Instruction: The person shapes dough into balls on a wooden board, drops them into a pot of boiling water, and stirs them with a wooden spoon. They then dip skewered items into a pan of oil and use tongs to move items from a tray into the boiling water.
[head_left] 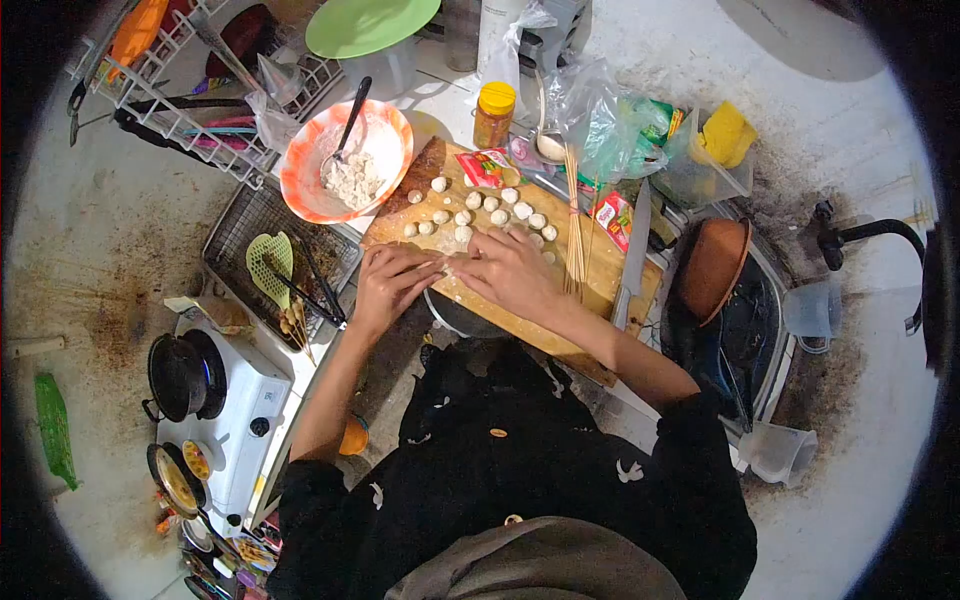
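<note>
My left hand (394,283) and my right hand (508,270) meet over the front edge of a wooden cutting board (590,345), fingertips pinched together. A small pale piece shows between them, partly hidden by the fingers. Just beyond my hands lie several small white dough balls (473,201), dusted with flour. At the board's back left stands an orange-and-white bowl (300,170) with crumbly dough (352,180) and a black-handled spoon (353,118). Bamboo skewers (576,235) and a large knife (633,260) lie on the board's right part.
A yellow-lidded jar (494,115), red packets (484,168) and plastic bags (605,120) stand or lie behind the board. At the right is a sink with a brown pan (714,270). The left side holds a wire basket (225,240) and a white stove (238,430).
</note>
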